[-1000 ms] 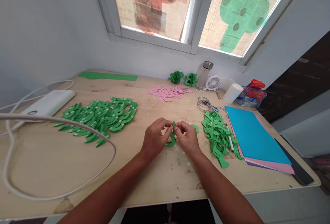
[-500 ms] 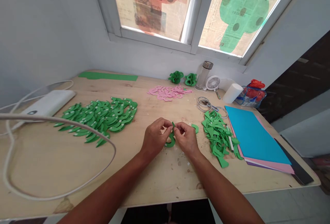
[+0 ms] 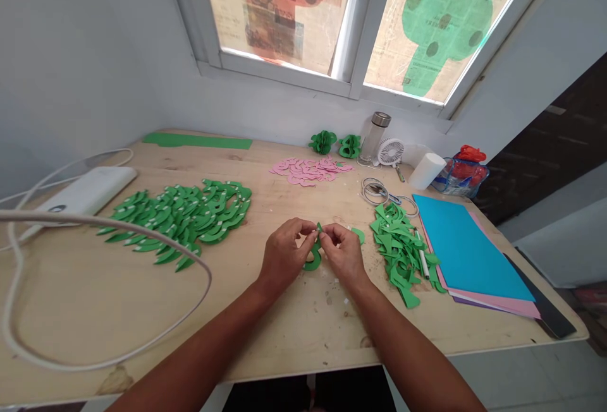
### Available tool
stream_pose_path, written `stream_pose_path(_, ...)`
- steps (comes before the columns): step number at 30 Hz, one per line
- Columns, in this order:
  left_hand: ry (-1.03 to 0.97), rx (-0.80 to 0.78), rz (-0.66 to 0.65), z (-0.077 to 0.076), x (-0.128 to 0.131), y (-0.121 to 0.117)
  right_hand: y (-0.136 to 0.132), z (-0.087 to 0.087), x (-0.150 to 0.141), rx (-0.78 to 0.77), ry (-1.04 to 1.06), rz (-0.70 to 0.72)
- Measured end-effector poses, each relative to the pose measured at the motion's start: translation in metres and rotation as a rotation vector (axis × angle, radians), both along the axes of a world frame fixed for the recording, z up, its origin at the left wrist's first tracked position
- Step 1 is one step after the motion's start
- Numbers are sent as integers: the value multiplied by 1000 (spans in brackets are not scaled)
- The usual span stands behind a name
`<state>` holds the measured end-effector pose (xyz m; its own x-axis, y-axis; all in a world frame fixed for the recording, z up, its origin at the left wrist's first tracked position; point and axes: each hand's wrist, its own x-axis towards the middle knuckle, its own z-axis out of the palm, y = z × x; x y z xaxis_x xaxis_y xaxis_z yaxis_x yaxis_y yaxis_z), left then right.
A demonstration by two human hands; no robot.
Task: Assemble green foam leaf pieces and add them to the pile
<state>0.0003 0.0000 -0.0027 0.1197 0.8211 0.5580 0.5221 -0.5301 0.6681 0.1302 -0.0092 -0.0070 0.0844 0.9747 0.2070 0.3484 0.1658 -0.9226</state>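
Both my hands pinch one curved green paper cutout [image 3: 313, 261] over the middle of the table. My left hand [image 3: 287, 254] grips it from the left, my right hand [image 3: 342, 254] from the right, their fingertips nearly meeting at its top. Part of the cutout is hidden behind the fingers. Just beyond my right hand lies another green paper piece [image 3: 359, 235]. To the left is a large spread of green cutouts [image 3: 190, 213] with small white patches on them. A heap of green paper scraps [image 3: 396, 248] lies on the right, with a white pen [image 3: 423, 261] on it.
Pink cutouts [image 3: 308, 170] and two green paper ornaments [image 3: 323, 142] are at the back, near a glass bottle [image 3: 377, 137] and a small fan [image 3: 391, 152]. Scissors [image 3: 392, 198] lie above the scraps. Blue paper [image 3: 469, 248] is stacked right. A white cable [image 3: 142, 229] loops over the left side.
The fingertips have shifted very slightly at the top of the green cutout. Both hands keep their hold, and the view has moved a little.
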Motion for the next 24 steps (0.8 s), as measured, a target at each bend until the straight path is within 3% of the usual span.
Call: stream_pose_path(24, 5, -26, -60, -2, 0, 1, 3, -4, 1, -31, 17, 4)
